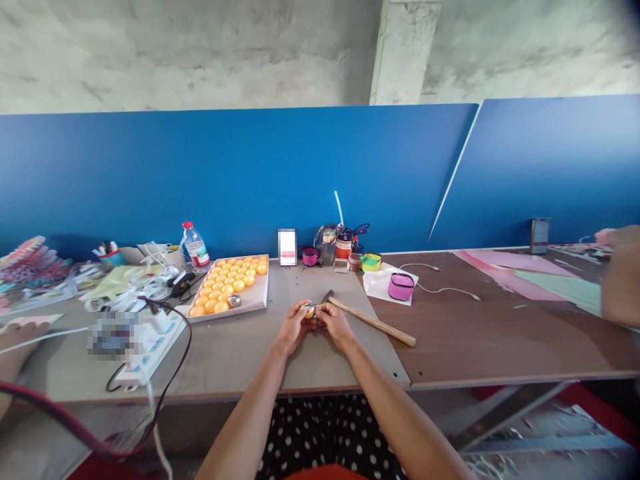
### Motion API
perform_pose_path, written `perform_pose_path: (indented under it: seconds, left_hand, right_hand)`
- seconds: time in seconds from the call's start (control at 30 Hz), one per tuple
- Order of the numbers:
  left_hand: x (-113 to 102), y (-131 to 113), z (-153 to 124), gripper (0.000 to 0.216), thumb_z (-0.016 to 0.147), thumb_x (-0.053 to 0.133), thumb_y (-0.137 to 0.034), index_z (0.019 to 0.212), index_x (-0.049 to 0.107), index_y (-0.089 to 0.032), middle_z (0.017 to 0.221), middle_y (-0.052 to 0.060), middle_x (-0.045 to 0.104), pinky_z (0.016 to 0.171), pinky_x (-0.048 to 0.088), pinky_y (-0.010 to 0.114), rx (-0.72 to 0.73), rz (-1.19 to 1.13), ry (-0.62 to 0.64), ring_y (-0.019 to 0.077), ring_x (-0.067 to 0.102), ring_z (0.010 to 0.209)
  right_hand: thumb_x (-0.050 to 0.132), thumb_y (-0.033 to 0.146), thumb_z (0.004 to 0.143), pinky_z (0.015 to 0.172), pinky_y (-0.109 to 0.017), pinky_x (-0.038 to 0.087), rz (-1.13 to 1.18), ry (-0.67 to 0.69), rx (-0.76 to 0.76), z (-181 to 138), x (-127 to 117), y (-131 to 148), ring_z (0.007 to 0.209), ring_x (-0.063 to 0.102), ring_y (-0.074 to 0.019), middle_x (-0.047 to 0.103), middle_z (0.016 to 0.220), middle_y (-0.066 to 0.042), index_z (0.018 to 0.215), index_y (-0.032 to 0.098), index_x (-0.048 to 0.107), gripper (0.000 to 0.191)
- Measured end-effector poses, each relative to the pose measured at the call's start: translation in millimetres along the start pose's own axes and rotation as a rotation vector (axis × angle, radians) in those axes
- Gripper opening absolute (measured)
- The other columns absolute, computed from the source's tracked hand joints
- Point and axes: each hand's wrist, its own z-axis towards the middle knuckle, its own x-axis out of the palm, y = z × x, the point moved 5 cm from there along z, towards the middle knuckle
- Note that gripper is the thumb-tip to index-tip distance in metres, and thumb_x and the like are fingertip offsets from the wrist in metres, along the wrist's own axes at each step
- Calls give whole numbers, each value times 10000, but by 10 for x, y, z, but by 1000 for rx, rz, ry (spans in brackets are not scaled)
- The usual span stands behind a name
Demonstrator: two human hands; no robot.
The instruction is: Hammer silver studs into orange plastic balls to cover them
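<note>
Backed along the far edge by a tall, smooth blue partition panel [240, 180]. Spread out below: a long work surface [225, 363], grey on the left, brown on the right. Set near the far edge, left of centre: a shallow white cardboard tray [256, 299], loaded with glossy orange balls [220, 288], bare toward its right edge. Lying mid-surface and crossing the seam onto the brown part: a hammer with a pale wooden handle [375, 321], dark head pointing toward the far edge. Brought together just beside that head, midway between the far and near edges: left hand [293, 328] and right hand [336, 324], fingers bent and drawn in narrow. Standing behind the tray's far left corner: a clear plastic bottle with a red cap [195, 247]. Resting on a white sheet, right of the seam: a magenta band with dark trim [401, 287]. Nestled by the tray's near edge: one shiny silver ball [235, 301]. Pinched between the fingertips of both hands, apparently just above the surface: a small, round orange-and-silver piece [311, 311], partly hidden.
</note>
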Motion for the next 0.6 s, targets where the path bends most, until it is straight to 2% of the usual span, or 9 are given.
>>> perform_pose_path:
  seconds: [0.27,0.4,0.5,0.6]
  left_hand:
    - [7,15,0,268,743,598,-263,980,556,-145,676,27,637,489,444,242,9,52,-10,119,572,484]
    - [-28,19,19,242,779,549,-269,977,548,-130,672,41,627,497,461,261,-33,-28,-28,132,575,493]
    - [-90,6,38,218,801,519,-269,972,542,-136,699,40,623,506,472,264,-25,-90,-88,126,572,505]
    - [-116,4,54,204,822,490,-282,958,543,-140,740,51,631,507,471,259,-29,-137,-99,120,566,510]
  right_hand:
    - [550,293,648,527,-217,368,-123,-119,-66,-28,-7,59,571,429,-107,470,606,41,647,200,460,129]
    - [546,350,678,529,-221,366,-49,-173,-142,0,-29,89,546,422,-103,459,567,41,633,196,467,179]
    - [527,388,700,535,-236,371,-1,-281,-186,17,-156,97,525,423,-104,463,553,37,668,191,494,202]
    - [509,372,714,597,-264,399,-182,-438,-238,1,-335,118,605,471,-133,527,647,0,724,181,535,192]
